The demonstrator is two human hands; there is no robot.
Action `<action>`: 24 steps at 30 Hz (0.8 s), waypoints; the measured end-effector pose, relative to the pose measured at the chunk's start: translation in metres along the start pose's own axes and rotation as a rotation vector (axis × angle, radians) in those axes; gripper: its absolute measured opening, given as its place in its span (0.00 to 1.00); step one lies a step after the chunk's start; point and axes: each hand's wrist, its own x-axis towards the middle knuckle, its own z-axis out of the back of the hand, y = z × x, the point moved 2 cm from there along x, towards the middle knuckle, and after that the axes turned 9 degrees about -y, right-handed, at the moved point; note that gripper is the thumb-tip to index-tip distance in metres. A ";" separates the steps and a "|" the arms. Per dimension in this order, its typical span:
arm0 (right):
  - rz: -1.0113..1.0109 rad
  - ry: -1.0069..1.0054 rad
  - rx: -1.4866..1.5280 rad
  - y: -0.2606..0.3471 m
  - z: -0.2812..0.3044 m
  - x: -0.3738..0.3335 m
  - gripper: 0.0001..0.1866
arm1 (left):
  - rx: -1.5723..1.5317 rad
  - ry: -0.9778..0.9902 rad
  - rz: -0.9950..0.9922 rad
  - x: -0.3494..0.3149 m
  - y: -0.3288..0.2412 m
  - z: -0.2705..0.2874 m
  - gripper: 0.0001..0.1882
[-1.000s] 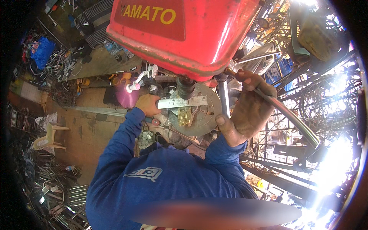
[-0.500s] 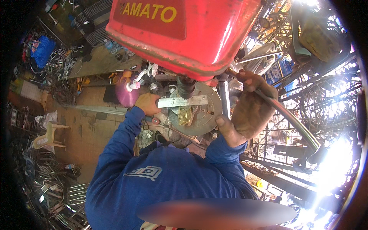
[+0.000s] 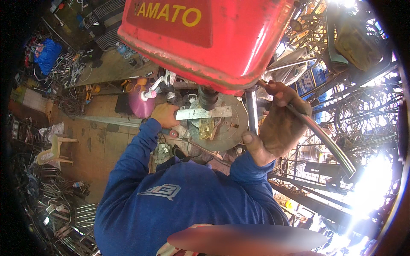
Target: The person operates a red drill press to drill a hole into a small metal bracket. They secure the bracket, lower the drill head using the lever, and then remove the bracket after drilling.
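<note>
My left hand [image 3: 165, 115] is closed on one end of a flat metal bar [image 3: 203, 113], which lies across the round table [image 3: 232, 136] of a drill press. The drill chuck [image 3: 207, 97] stands right over the bar; the bit's tip is hidden, so I cannot tell whether it touches. Beneath the bar a yellowish block [image 3: 206, 129] rests on the table. To the right, my right hand [image 3: 279, 128] has its fingers curled round the shiny feed lever [image 3: 326, 145], its thumb held apart. The red drill press head [image 3: 200, 42] hides what is behind it.
A steel column [image 3: 251, 111] rises between the table and my right hand. Left of the table sits a pink round object [image 3: 142, 102]. Farther left are a wooden bench [image 3: 113, 70] and a cream plastic chair [image 3: 55, 149]. Metal racks and rods [image 3: 341, 111] crowd the right side.
The lever's free end sits slightly lower in the picture, and the view has shifted a little. My left hand and the bar stay in place under the chuck.
</note>
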 end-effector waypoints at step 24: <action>-0.004 0.048 -0.046 0.000 0.006 -0.001 0.50 | 0.017 0.011 -0.077 0.015 0.013 -0.008 0.24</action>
